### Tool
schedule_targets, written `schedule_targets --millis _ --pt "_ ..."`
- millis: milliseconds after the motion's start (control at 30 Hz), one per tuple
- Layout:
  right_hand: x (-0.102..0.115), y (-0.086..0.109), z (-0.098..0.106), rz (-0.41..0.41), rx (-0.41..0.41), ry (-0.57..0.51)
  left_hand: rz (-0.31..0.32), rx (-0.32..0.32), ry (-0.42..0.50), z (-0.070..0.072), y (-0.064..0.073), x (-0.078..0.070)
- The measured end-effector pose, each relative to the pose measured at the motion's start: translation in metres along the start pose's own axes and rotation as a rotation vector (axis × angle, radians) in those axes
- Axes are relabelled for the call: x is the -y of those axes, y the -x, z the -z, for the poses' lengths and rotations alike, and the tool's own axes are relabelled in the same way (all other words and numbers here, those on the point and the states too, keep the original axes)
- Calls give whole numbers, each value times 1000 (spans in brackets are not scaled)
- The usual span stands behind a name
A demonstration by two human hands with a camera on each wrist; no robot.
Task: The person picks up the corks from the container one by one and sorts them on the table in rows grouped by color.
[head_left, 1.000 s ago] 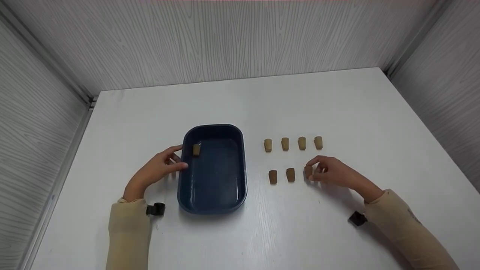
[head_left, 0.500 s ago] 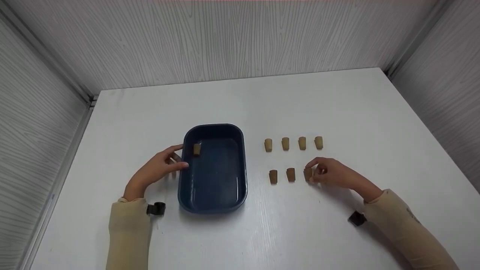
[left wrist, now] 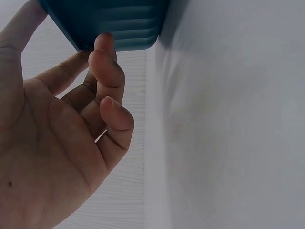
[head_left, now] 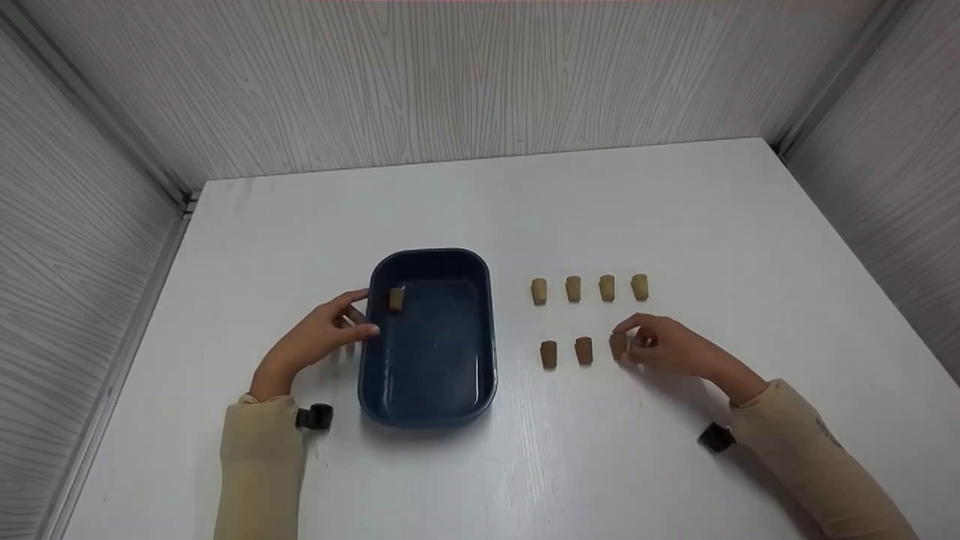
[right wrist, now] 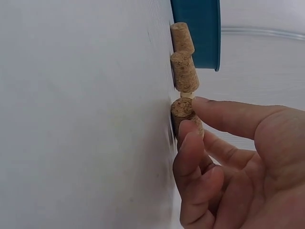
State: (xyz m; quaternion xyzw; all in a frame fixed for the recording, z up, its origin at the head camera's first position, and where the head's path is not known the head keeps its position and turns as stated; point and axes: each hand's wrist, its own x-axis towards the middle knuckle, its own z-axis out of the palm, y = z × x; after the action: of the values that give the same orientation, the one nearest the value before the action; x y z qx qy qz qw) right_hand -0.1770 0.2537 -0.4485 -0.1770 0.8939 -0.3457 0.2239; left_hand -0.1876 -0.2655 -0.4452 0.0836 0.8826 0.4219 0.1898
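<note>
A deep blue rectangular tray [head_left: 427, 412] stands left of the middle of the table. My left hand [head_left: 322, 337] holds its left wall, thumb over the rim and fingers outside; in the left wrist view the other fingers curl loosely below the tray's corner. One cork stopper [head_left: 396, 300] is inside the tray, near its left wall. With thumb and index finger, my right hand [head_left: 667, 346] pinches a brown cork stopper [right wrist: 183, 109] at the right end of the near row. Two more brown corks, one of them a cork [head_left: 584, 351] right beside it, complete that row.
Several paler cork stoppers [head_left: 574, 289] form a second row behind the brown ones, right of the tray. The white table [head_left: 570, 465] is enclosed by wood-grain panels [head_left: 480, 75] at the back and both sides.
</note>
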Motion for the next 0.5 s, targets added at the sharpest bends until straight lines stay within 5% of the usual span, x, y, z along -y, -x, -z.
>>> schedule_targets --millis 500 --pt "12 11 18 -18 -48 -72 8 1 -9 0 -1 1"
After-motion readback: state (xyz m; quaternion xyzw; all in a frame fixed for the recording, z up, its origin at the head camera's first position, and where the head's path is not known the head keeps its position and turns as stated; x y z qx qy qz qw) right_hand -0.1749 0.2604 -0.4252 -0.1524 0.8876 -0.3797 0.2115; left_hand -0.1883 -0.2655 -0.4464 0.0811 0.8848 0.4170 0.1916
